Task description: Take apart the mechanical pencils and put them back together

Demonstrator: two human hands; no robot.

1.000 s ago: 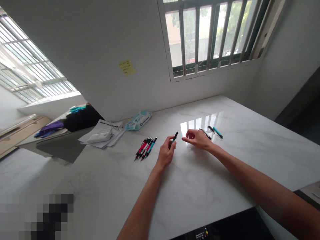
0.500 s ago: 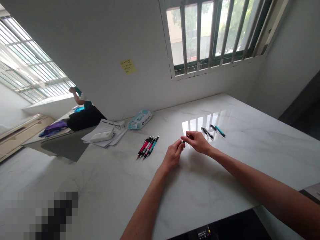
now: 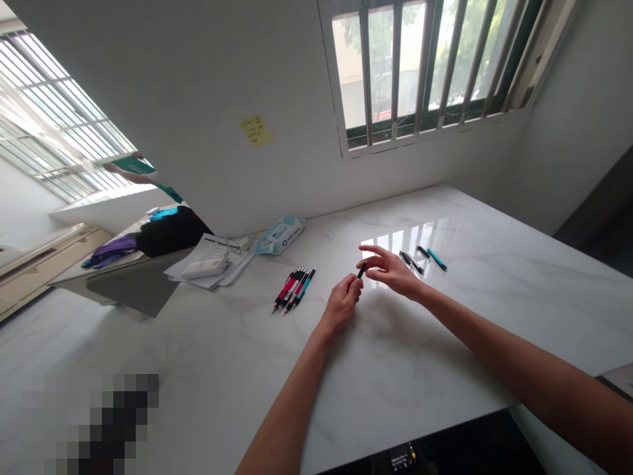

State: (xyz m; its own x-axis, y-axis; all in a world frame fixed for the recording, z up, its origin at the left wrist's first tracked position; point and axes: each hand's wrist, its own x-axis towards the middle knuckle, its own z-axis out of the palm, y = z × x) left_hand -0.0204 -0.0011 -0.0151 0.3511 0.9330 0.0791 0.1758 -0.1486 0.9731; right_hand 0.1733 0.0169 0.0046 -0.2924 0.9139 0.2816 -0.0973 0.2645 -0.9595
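My left hand [image 3: 342,300] is closed around a dark pen [image 3: 362,269], whose black end sticks up past the thumb; the rest is hidden in the fist. Just to the right, my right hand [image 3: 390,269] has its fingers spread around the pen's upper end. Whether a fingertip touches the pen I cannot tell. To the left lies a bunch of several pens [image 3: 294,290], red, white and teal with black parts. Beyond my right hand are a few black and clear pen pieces [image 3: 411,262] and a teal pen piece [image 3: 437,259].
A pack of wipes [image 3: 281,236] lies near the wall, beside papers [image 3: 237,272] with a white device [image 3: 205,266] on them. A yellow note [image 3: 256,130] sticks to the wall. At far left a person's arm [image 3: 131,174] holds something teal. A black object [image 3: 445,448] lies below the table's near edge.
My right hand's fingers have come off the pen and spread apart. The pen now points more upright in my left hand. At far left, the other person's arm has moved left.
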